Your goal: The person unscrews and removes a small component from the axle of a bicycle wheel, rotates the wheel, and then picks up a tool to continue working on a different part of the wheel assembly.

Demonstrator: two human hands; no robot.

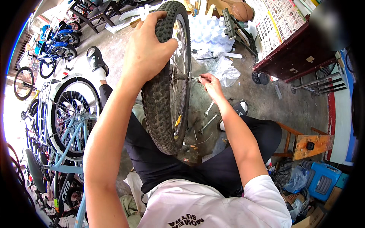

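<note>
A bicycle wheel (157, 102) with a black knobby tyre stands upright between my knees. My left hand (148, 51) is closed over the top of the tyre, its thumb toward the rim and spokes. On the right side of the wheel, the fingertips of my right hand (211, 86) pinch the end of the metal axle (194, 78) at the hub. Whether a small part sits between those fingertips is too small to tell. Below my right hand, a spanner (209, 108) and another spanner (208, 123) lie on the floor.
Several bicycles crowd the left, the nearest a light-blue one (70, 133). Clear plastic bags (220, 70) lie beyond the wheel. A dark red cabinet (294, 57) stands at the right. Nearer are a wooden stool (311, 146) and a blue plastic case (323, 180).
</note>
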